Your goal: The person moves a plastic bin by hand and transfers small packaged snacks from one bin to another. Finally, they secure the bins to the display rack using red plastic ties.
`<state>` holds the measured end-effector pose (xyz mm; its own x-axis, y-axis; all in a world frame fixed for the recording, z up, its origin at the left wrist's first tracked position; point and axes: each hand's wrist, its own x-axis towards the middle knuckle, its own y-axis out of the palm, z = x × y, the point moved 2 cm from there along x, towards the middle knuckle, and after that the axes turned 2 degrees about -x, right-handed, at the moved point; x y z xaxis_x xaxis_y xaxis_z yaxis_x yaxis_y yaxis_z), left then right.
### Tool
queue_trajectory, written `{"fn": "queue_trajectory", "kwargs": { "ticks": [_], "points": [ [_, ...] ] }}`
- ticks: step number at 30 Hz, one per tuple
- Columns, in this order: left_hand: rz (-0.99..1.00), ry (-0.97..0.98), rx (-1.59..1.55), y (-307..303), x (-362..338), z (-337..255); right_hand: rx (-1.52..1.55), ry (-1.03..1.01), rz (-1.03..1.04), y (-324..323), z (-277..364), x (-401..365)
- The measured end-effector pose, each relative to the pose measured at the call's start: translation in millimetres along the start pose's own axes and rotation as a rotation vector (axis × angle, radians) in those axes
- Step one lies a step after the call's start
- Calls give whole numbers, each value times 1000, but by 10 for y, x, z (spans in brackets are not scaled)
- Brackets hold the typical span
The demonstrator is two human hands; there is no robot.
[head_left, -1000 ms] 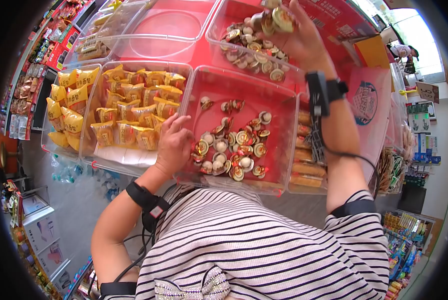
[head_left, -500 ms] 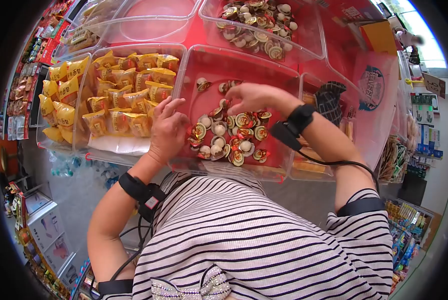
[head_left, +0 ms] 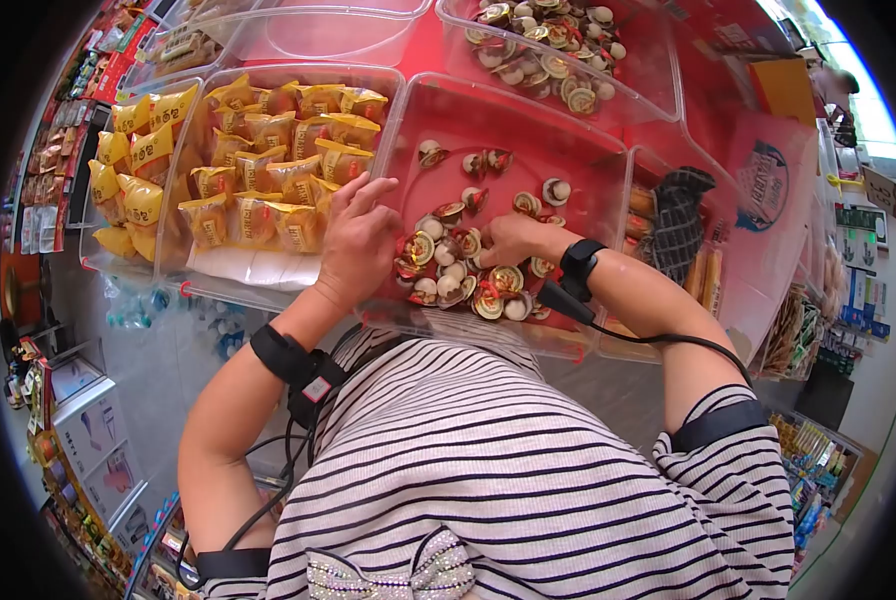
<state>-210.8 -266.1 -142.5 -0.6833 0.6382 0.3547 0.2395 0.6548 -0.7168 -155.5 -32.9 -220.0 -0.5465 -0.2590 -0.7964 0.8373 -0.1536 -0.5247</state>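
Observation:
A clear plastic bin (head_left: 558, 345) in front of me holds a loose heap of small round snack cups (head_left: 453, 270) with gold-and-red lids and pale rounded undersides. My right hand (head_left: 520, 240) reaches down into the right side of this heap, touching the cups. Its fingers are bent, and their tips are partly hidden among the cups. Over the bin's left wall, my left hand (head_left: 358, 245) hovers beside the heap with loosely bent, parted fingers and nothing visible in them. A few separate cups (head_left: 488, 161) lie farther back on the red bottom.
To the left, bins hold yellow-wrapped bread packets (head_left: 293, 178) and more yellow packets (head_left: 150, 150). Behind is another bin of similar cups (head_left: 553, 50). On the right are a dark checked cloth item (head_left: 680, 222) and long wrapped snacks (head_left: 713, 280). A black cable (head_left: 668, 338) trails from my right wrist.
My right hand has dropped from above the back of the bin into the heap nearer me. My left hand stays by the left wall. The whole view has shifted slightly.

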Motion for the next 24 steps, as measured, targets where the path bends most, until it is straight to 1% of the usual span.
{"fn": "queue_trajectory", "kwargs": {
  "ticks": [3,4,7,8,11,13,14,15,16,18,19,21,23,24],
  "points": [
    [-10,-5,3,15,-8,14,108,59,-22,42,52,-83],
    [-12,-5,4,19,-8,18,375,222,322,-58,179,-235],
    [-6,-18,-8,22,2,13,435,240,322,154,248,-272],
    [1,-13,-11,27,-12,13,464,288,463,198,231,-183],
    [4,13,-16,25,2,32,861,161,524,425,280,-80],
    [-9,19,-16,28,-3,38,1286,16,464,397,470,-45],
    [-16,19,-14,34,-7,48,1571,-96,411,396,462,-137],
    [-13,18,-12,26,9,40,1425,-101,478,99,452,-215],
    [-12,20,-9,24,6,32,1481,-241,342,-91,466,-219],
    [-6,18,-9,23,-1,29,1538,-334,196,-590,327,-342],
    [-5,22,-8,18,13,27,1483,-412,44,-728,143,-211],
    [-7,20,-6,21,12,26,1208,-100,-210,-1022,-29,-300],
    [-7,18,-10,27,15,24,590,9,-408,-1196,-166,-264],
    [-4,19,-11,24,17,26,544,28,-488,-1199,-261,-137]
  ]
}}
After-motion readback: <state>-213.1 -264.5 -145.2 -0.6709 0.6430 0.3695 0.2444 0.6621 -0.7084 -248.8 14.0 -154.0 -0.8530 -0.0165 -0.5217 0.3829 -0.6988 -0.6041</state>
